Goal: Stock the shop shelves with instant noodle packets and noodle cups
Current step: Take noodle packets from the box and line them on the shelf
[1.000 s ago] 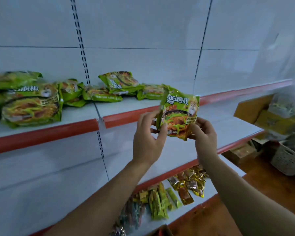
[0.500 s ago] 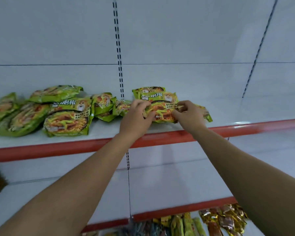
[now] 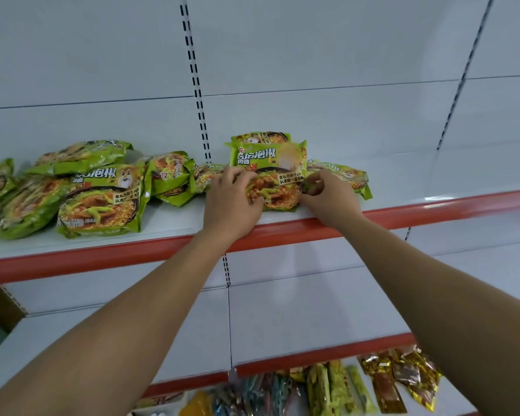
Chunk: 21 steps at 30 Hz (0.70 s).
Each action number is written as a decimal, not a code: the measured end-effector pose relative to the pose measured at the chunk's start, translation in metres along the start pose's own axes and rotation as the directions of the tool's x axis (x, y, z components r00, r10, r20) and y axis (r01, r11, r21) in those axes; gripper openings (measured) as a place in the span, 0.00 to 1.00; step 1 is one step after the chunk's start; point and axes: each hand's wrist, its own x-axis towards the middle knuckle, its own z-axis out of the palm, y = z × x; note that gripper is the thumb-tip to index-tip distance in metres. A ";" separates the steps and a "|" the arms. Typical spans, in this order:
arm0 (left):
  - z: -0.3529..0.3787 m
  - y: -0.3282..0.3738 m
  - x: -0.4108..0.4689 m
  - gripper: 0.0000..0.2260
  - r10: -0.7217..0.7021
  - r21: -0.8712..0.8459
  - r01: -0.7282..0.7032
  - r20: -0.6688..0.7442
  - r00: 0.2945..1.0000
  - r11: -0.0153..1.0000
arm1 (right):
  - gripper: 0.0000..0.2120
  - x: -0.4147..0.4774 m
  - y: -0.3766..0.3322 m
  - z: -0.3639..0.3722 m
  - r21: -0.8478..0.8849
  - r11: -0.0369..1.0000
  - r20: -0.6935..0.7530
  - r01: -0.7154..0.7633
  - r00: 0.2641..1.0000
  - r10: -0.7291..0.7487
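Left hand (image 3: 231, 202) and right hand (image 3: 327, 196) are gripping a green instant noodle packet (image 3: 270, 172), standing it on the red-edged shelf (image 3: 433, 207) among stocked packets (image 3: 99, 199); no noodle cups are showing.

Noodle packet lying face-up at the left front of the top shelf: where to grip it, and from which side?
Pinch the lower seam of the packet, coming from the front over the red lip. It lies face-up and seems to slope toward the aisle, with that seam nearest and bare. Other packets crowd its left and top, so those sides look blocked.
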 end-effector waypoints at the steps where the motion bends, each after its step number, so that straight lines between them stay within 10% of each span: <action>1: -0.002 0.001 -0.003 0.19 0.002 -0.022 -0.002 -0.002 1.000 1.000 | 0.15 -0.003 0.001 -0.002 0.004 1.000 0.001 -0.008 1.000 0.008; 15: -0.038 0.016 -0.053 0.09 0.085 -0.313 -0.085 -0.012 0.996 0.946 | 0.15 -0.079 0.004 -0.028 -0.064 0.966 -0.181 -0.251 0.955 0.236; 21: -0.025 0.027 -0.112 0.02 0.104 -0.539 0.028 0.214 0.971 0.842 | 0.17 -0.120 0.022 -0.005 -0.115 0.916 -0.092 -0.384 0.922 0.375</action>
